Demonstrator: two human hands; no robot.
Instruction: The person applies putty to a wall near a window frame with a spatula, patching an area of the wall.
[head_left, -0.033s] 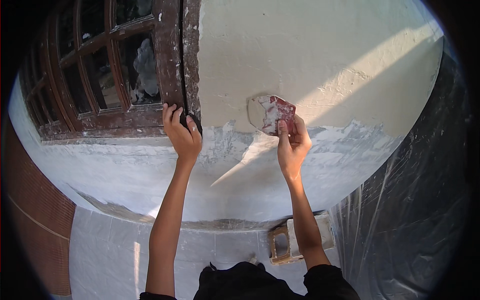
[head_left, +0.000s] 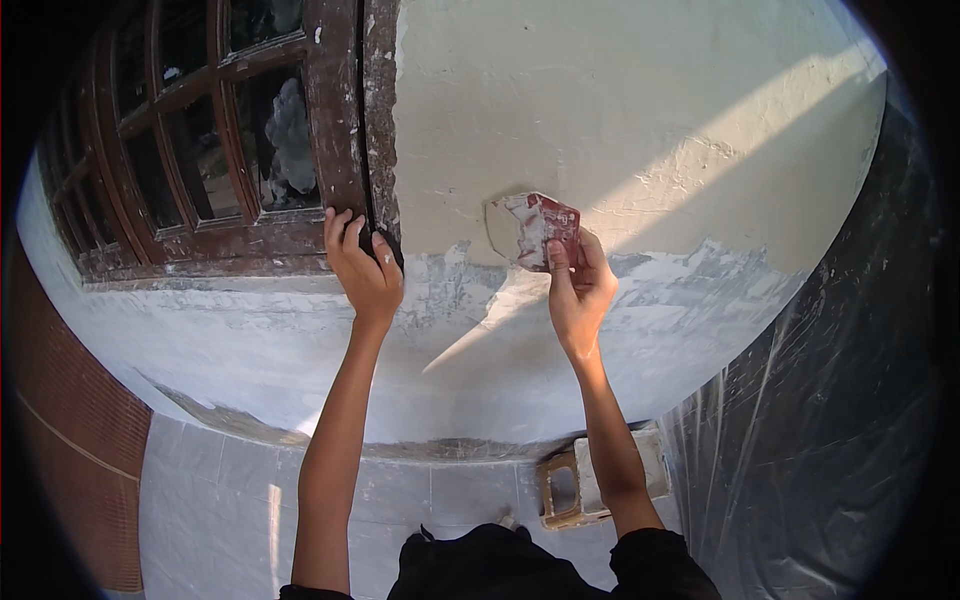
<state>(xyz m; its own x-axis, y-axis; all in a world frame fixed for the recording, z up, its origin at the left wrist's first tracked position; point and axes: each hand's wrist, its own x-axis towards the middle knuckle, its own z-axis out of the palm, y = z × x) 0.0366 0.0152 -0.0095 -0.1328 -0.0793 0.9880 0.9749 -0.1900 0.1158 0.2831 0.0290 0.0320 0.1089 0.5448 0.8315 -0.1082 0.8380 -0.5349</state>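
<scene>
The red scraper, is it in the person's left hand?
No, the right hand holds the red scraper; the left hand is at the window frame.

"How is the red scraper (head_left: 562, 222) looking?"
"It's showing a flat, angular plate, and pale paste (head_left: 528, 228) is covering its left part in a ragged smear."
"Where is it sitting?"
"It's tilting at the wall (head_left: 600, 100), just above where smooth beige is giving way to patchy whitish grey."
"And the window frame (head_left: 338, 120)?"
"It's standing upright, left of the scraper, its dark brown surface showing white flecks."
</scene>
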